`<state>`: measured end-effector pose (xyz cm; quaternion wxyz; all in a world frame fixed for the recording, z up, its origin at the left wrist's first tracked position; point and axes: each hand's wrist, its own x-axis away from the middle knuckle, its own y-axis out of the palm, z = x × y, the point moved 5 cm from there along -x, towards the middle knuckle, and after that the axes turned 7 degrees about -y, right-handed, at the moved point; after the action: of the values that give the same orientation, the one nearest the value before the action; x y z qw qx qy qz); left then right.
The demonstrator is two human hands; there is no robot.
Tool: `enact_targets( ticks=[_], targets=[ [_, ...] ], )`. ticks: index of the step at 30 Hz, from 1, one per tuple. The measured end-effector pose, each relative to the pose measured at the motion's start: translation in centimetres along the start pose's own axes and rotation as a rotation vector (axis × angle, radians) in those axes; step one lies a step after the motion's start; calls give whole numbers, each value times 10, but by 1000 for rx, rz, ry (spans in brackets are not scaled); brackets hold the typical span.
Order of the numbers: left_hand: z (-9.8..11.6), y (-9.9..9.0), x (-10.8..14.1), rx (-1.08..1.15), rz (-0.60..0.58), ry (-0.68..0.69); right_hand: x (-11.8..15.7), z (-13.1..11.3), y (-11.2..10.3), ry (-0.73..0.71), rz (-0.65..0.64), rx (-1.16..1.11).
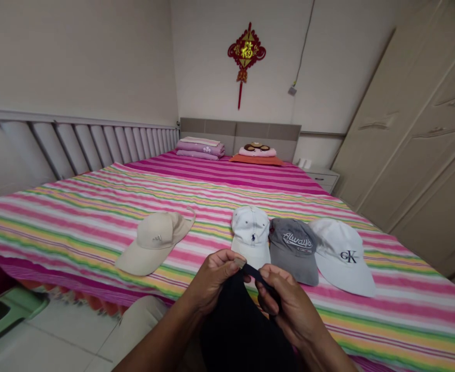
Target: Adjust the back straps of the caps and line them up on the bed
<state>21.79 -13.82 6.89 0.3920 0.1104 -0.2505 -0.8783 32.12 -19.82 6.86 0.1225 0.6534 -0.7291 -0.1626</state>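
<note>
A black cap (243, 330) hangs low in front of me, its crown facing down and away from the light. My left hand (214, 279) pinches the end of its thin dark back strap (259, 276), and my right hand (289, 305) grips the strap's other side. Just beyond my hands, on the striped bed sheet (95, 227), lie a beige cap (153, 243), a white cap with a small navy logo (251, 232), a grey "Always" cap (294, 250) and a white CK cap (344, 256). The white logo cap nearly touches my left hand.
Folded pink bedding (200, 149) and a pillow (257, 151) lie by the headboard (240, 132). A radiator (84, 142) runs along the left wall, and a cream wardrobe (406, 129) stands on the right. A green stool (6, 315) sits on the tiled floor.
</note>
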Motion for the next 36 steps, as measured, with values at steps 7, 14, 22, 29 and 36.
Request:
enact_targets(
  ticks=[7, 14, 22, 29, 36],
  targets=[
    [2, -1, 3, -89, 2, 18, 2, 0, 1, 7, 24, 41],
    [5, 0, 5, -170, 21, 25, 1, -9, -3, -73, 45, 280],
    [8, 5, 7, -212, -22, 11, 1, -3, 3, -18, -24, 122],
    [6, 1, 6, -229, 0, 28, 2, 3, 1, -6, -56, 29],
    [5, 2, 6, -249, -25, 72, 2, 8, 3, 15, -79, -33]
  ],
)
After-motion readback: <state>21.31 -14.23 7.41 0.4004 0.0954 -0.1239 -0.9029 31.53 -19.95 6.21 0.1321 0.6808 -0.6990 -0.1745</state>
